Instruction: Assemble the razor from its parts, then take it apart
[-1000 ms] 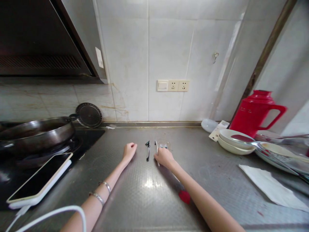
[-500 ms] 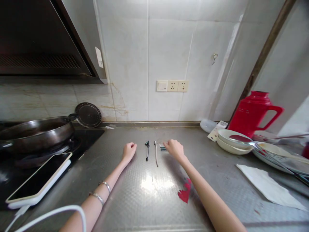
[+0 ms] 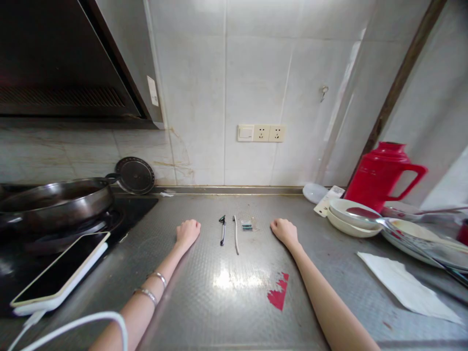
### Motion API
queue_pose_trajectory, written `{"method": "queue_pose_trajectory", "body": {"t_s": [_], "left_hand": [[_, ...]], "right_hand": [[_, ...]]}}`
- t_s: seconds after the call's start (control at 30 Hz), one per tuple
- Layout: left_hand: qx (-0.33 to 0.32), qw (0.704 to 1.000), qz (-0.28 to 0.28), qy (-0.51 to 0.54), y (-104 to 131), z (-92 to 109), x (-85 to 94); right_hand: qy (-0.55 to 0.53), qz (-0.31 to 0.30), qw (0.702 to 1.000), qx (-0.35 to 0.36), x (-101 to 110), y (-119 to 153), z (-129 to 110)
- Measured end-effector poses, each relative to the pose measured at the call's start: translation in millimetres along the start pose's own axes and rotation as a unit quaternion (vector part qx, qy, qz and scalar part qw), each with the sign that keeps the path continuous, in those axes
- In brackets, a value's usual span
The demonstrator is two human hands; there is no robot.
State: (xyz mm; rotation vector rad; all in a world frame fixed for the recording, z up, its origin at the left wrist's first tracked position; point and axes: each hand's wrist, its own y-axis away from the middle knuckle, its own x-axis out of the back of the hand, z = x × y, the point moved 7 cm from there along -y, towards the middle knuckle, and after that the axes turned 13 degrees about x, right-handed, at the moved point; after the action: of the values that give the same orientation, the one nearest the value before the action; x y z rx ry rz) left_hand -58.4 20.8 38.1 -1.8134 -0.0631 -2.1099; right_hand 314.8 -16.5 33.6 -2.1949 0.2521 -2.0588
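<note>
My left hand point(image 3: 188, 233) rests on the metal counter point(image 3: 204, 317) as a closed fist, with nothing seen in it. On the other side, my right hand point(image 3: 285, 230) is also curled shut on the counter, and no object shows in it. Between them lie three small things. Nearest my left hand is a thin silver-and-black tool point(image 3: 223, 231) with a dark, greenish wider end. In the middle is a slim whitish stick or tube point(image 3: 236, 236), slightly bent. Closest to my right hand is a small clear packet point(image 3: 247, 225) with dark bluish strips; its contents are too small to name.
A red torn patch point(image 3: 279, 292) marks the counter. At left are a pan point(image 3: 69, 197) on the stove, a phone point(image 3: 58, 273) and a white cable point(image 3: 91, 318). At right stand a red thermos jug point(image 3: 380, 170), stacked bowls point(image 3: 351, 225), plates and a white paper point(image 3: 405, 287).
My right hand has moved right, away from the clear packet, which now shows fully. My left hand has shifted slightly left. The small things lie where they were.
</note>
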Motion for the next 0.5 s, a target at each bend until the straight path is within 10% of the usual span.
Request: {"method": "queue_pose_trajectory", "body": {"t_s": [0.5], "left_hand": [[-0.008,1.0,-0.01,-0.012,-0.4,2.9,0.6]], "right_hand": [[-0.007,-0.005,1.0,0.008,1.3,1.0,1.3]]}}
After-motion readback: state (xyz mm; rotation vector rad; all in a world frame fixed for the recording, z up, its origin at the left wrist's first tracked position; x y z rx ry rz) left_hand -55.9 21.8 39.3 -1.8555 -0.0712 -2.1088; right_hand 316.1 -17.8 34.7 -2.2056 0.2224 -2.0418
